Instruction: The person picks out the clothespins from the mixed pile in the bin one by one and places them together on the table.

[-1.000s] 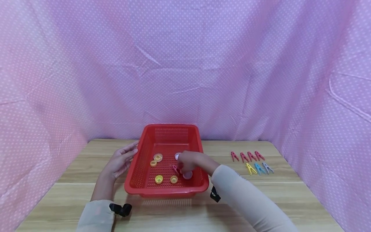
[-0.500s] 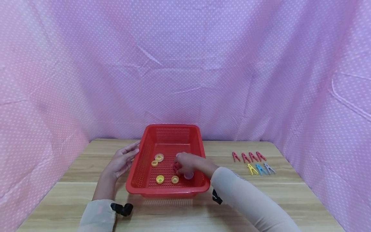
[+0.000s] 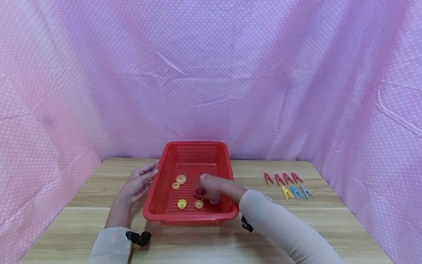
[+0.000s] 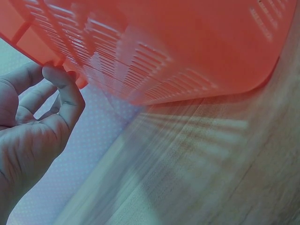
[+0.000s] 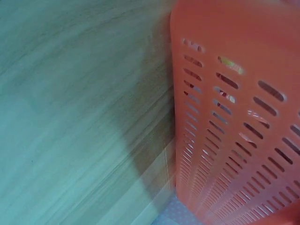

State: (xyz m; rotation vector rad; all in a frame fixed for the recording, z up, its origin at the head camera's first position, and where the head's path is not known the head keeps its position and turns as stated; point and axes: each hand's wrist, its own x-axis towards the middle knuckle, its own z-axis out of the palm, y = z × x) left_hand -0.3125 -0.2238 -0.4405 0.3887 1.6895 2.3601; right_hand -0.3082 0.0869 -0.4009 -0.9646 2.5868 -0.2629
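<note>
A red plastic basket (image 3: 190, 217) with slotted sides stands on the table. My left hand (image 3: 136, 184) grips its left rim; in the left wrist view, the bent thumb and fingers of that hand (image 4: 42, 110) meet at the rim's edge. Inside the basket, low at the right, my right hand (image 3: 211, 187) pinches a dark pink clothespin (image 3: 199, 192), partly hidden by the fingers. Around it lie small round cap-like pieces: several yellowish ones, such as the yellow piece (image 3: 181, 204), and a pale pink piece (image 3: 215, 200) partly under the hand. The right wrist view shows only the basket's slotted wall (image 5: 234, 126).
Right of the basket, several red clothespins (image 3: 288, 178) lie in a row. In front of them lie a yellow clothespin (image 3: 287, 192), a blue clothespin (image 3: 297, 192) and a grey clothespin (image 3: 307, 191). A pink dotted curtain (image 3: 204, 91) hangs behind the wooden table (image 3: 184, 249).
My right hand has shifted slightly inside the basket, its fingers closing over the clothespin and covering more of it. My left hand stays at the rim.
</note>
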